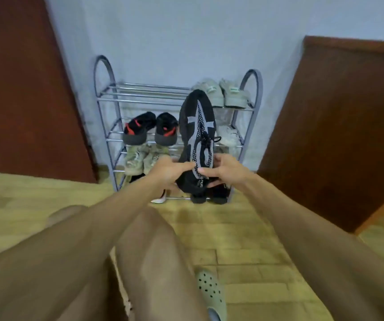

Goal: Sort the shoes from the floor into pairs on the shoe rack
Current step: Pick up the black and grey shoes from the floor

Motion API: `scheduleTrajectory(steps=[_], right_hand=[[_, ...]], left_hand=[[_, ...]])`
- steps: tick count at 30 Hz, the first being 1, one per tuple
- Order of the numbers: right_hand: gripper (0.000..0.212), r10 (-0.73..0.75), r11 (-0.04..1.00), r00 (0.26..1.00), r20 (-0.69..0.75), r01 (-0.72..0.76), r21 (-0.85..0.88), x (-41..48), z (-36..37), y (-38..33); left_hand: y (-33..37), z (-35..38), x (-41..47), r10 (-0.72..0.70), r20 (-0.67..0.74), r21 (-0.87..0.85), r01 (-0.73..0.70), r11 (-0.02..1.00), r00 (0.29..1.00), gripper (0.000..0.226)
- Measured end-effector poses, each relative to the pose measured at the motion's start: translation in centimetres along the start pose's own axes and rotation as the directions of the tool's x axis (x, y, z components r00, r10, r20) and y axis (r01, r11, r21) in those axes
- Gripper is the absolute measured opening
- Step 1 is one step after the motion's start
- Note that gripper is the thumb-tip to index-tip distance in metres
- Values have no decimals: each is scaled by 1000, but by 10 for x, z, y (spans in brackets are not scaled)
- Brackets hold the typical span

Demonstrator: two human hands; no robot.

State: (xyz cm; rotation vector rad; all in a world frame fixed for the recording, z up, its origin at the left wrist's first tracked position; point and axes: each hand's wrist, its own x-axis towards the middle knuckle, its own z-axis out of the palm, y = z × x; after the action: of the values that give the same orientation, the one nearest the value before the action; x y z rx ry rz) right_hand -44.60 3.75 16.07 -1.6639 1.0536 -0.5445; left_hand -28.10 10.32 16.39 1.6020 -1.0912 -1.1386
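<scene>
Black sneaker [196, 126] held toe-up between left grip [170, 170] and right grip [227, 170], both clutching heel end.

Black-and-grey sneaker [196, 126], toe up, before the grey metal shoe rack [144, 91]

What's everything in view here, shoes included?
shoe rack: one, grey metal, against the pale wall
black sneaker: one, black with grey mesh, held before the rack
pale green sneakers: two, top shelf, right
black and red sneakers: two, second shelf, left
whitish shoes: count unclear, second shelf, right
beige sneakers: two, third shelf, left
black shoes: two, bottom shelf, right
white shoe: one, bottom, mostly hidden
green clog: one, on the tiled floor
wooden panels: two, brown, either side
left hand, right hand: each grips the black sneaker's heel end
</scene>
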Motion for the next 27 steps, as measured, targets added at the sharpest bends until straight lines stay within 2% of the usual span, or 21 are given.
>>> scheduleTrajectory(steps=[4,6,9,13,16,22,27], right_hand=[[43,-112,989,989,92,120,-91,23,54,-87],[38,-114,981,973,203,142,-130,31,91,-120],[31,-46,985,927,373,105,-139,37,152,-147],[40,58,991,869,491,11,-136,41,232,-146],[44,116,983,864,489,-30,-180,40,283,-130],[32,259,940,859,442,-119,-321,35,379,-64],[43,397,884,845,360,-245,-399,38,425,-3]], left_hand=[[14,-90,-28,83,-109,-106,-94,990,991,13],[6,-137,-45,41,-160,-170,-68,983,986,16],[-19,-198,-75,-18,-193,-200,-22,980,981,21],[-70,-246,-114,-113,-192,-165,82,983,975,21],[-112,-263,-132,-194,-223,-118,171,978,955,28],[-217,-278,-164,-385,-277,-124,365,923,880,40],[-299,-288,-186,-565,-306,-232,516,825,766,43]])
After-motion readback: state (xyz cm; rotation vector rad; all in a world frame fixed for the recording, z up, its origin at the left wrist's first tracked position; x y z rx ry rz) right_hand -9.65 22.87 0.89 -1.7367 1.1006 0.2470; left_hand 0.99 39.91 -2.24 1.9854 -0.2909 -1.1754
